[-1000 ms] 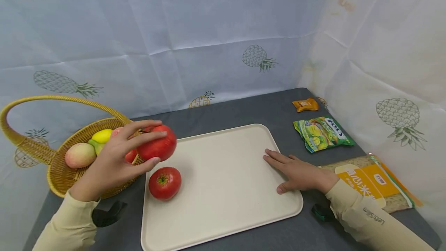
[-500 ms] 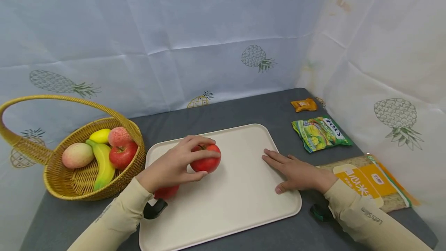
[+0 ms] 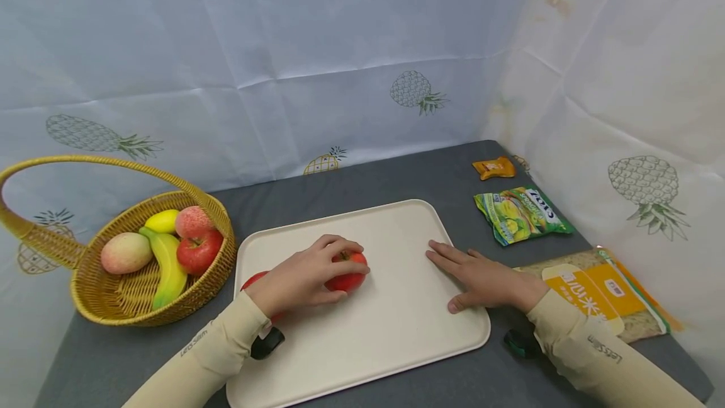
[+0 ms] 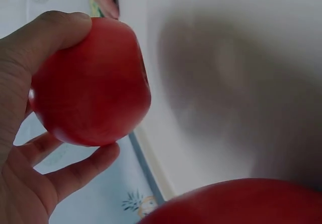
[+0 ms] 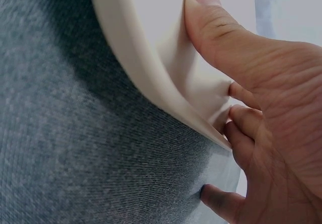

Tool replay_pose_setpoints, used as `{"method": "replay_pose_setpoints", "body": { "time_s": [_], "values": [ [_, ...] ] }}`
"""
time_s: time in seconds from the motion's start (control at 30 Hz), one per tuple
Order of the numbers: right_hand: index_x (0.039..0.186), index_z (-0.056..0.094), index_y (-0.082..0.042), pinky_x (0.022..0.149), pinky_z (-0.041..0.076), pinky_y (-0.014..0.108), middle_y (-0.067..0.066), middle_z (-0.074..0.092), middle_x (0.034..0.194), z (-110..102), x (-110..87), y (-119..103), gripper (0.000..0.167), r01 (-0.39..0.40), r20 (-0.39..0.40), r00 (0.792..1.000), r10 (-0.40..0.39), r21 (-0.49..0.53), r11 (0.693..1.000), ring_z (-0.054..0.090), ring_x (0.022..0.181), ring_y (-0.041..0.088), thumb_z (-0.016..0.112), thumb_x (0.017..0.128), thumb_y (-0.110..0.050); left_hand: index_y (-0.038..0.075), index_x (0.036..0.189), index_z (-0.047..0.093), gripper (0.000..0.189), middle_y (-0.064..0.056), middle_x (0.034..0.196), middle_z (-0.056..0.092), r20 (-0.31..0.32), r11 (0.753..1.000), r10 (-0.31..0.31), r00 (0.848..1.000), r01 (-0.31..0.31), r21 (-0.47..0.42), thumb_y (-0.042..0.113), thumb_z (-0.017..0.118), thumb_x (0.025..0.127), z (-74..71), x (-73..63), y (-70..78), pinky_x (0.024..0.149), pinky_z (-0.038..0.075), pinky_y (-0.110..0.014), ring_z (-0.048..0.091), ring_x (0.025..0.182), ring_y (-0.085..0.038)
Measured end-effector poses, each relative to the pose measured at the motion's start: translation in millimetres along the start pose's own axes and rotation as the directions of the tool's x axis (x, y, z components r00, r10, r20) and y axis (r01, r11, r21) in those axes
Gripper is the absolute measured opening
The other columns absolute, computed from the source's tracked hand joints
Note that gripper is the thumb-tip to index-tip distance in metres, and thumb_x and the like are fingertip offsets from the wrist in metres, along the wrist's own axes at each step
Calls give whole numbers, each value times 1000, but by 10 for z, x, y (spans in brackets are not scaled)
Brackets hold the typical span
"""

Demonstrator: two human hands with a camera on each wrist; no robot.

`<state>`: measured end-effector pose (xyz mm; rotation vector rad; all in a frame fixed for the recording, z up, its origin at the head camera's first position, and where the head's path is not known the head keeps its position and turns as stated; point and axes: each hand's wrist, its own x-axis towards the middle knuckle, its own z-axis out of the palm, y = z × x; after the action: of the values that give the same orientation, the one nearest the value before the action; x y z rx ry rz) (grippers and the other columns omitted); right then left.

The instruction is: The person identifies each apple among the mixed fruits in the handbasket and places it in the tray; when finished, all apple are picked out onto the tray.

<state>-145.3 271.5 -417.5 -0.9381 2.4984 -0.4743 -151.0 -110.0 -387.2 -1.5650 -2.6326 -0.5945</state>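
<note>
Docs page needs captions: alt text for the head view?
A person's left hand holds a red fruit over a cream tray, partly hiding another red fruit; the right hand touches the tray's right side. A fruit basket stands left, packets right.

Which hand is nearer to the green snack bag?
The right hand, at the right edge of the tray, in front and left of the bag. The left hand is farther left, holding a red fruit.

A fruit basket (image 3: pixel 218 276) stands left of a tray (image 3: pixel 396 307), where the left hand (image 3: pixel 306 277) holds one apple (image 3: pixel 347 281) right of a second apple (image 4: pixel 241 206) and the right hand (image 3: pixel 481 281) touches the right side, with a grain bag (image 3: pixel 600 294), snack bag (image 3: pixel 522 215) and small packet (image 3: pixel 494 169) farther right, front to back.
</note>
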Motion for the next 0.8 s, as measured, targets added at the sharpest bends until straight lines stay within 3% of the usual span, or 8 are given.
{"method": "replay_pose_setpoints", "body": {
  "time_s": [0.27, 0.8],
  "values": [
    [161, 21, -5, 109, 17, 75, 16, 10, 168, 1, 21, 6, 106, -18, 7, 1000, 18, -10, 1000, 32, 146, 40, 77, 84, -51, 26, 130, 66, 44, -3, 141, 50, 21, 1000, 6, 1000, -7, 22, 23, 81, 89, 90, -17, -1, 91, 53, -35, 41, 130, -23],
    [161, 23, -4, 107, 17, 77, 17, 11, 168, 5, 14, 14, 105, -4, -3, 1000, 4, 0, 1000, 32, 145, 41, 77, 84, -50, 30, 140, 57, 63, -6, 151, 40, 78, 996, -85, 993, 84, 17, 23, 86, 84, 168, -69, 24, 97, 52, -40, 32, 137, -22]
  ]
}}
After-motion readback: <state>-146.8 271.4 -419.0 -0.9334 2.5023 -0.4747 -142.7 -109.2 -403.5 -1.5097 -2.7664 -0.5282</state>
